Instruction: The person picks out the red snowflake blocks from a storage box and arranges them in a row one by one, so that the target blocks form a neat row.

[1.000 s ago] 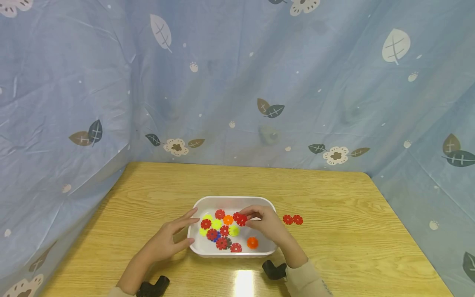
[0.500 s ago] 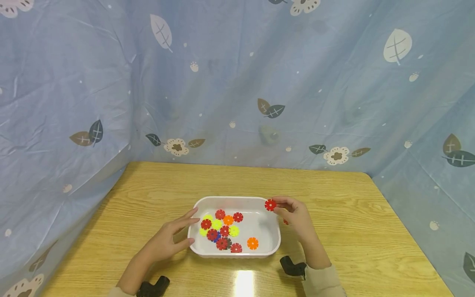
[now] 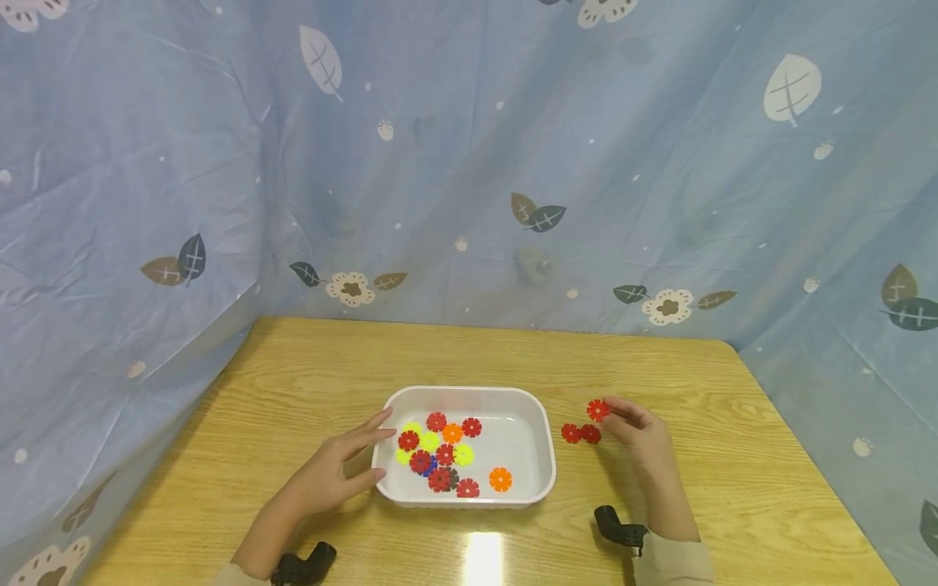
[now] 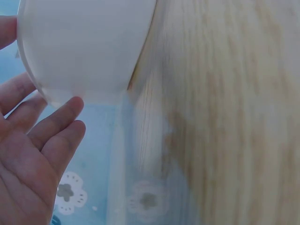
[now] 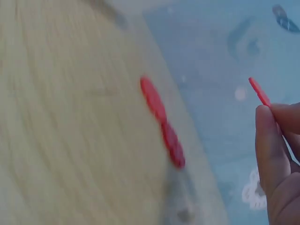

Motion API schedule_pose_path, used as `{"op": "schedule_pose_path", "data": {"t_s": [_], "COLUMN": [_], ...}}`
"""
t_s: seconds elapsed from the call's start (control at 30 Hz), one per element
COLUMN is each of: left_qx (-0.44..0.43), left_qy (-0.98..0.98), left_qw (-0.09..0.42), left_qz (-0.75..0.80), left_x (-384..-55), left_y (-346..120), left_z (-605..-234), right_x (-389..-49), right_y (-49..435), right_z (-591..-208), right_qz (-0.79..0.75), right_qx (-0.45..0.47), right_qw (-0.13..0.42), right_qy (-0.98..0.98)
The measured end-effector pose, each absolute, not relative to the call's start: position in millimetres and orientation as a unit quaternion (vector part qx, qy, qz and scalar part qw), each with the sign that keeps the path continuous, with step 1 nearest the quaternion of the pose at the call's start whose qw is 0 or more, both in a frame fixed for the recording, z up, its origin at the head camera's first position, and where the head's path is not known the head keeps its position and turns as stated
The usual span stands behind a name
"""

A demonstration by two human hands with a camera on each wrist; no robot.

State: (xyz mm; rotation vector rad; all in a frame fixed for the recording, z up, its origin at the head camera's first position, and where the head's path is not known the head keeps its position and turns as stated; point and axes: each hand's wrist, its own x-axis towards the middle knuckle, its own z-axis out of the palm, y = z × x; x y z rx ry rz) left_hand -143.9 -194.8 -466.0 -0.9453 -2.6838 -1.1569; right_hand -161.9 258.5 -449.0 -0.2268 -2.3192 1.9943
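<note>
My right hand [image 3: 645, 438] pinches a red snowflake disc [image 3: 598, 410] between thumb and fingers, just right of the white tray. Seen edge-on in the right wrist view, that disc [image 5: 258, 91] stands out past the fingertips. Close below it, two more red snowflake discs [image 3: 580, 433] lie on the table, joined or touching edge to edge. Fingers spread and fairly straight, my left hand [image 3: 330, 474] rests against the left rim of the white tray [image 3: 551, 456]. In the left wrist view its fingertips touch the tray's wall [image 4: 84, 51].
Inside the tray, mostly toward its left, are several red, yellow, orange, blue and dark snowflake discs [image 3: 445, 454]. One orange disc [image 3: 501, 479] lies apart on the right. A wooden table [image 3: 410, 350] bears the tray, with a patterned blue cloth [image 3: 440, 163] behind and at both sides.
My right hand has lifted a red disc out of the tray and carried it right, over to the two red discs on the table. The left hand has stayed at the tray's rim.
</note>
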Motion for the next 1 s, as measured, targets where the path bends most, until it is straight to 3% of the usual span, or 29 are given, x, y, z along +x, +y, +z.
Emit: {"op": "schedule_pose_path", "data": {"t_s": [0.47, 0.73, 1.0], "left_qx": [-0.300, -0.298, -0.300], "left_qy": [-0.875, -0.878, -0.877], "left_qw": [0.025, 0.027, 0.030], "left_qz": [-0.379, -0.374, -0.375], "left_x": [-144.3, -144.9, -145.1], "left_y": [-194.9, -195.9, -195.3], "left_z": [-465.2, -466.0, -466.9], "right_x": [-161.7, -163.1, -164.6], "right_y": [282.4, 283.8, 283.3], "right_z": [-467.4, -479.4, -481.9], "right_qz": [0.669, 0.494, 0.418], "right_qx": [-0.158, -0.147, -0.121], "right_qw": [0.017, 0.032, 0.052], "right_qy": [-0.726, -0.856, -0.899]}}
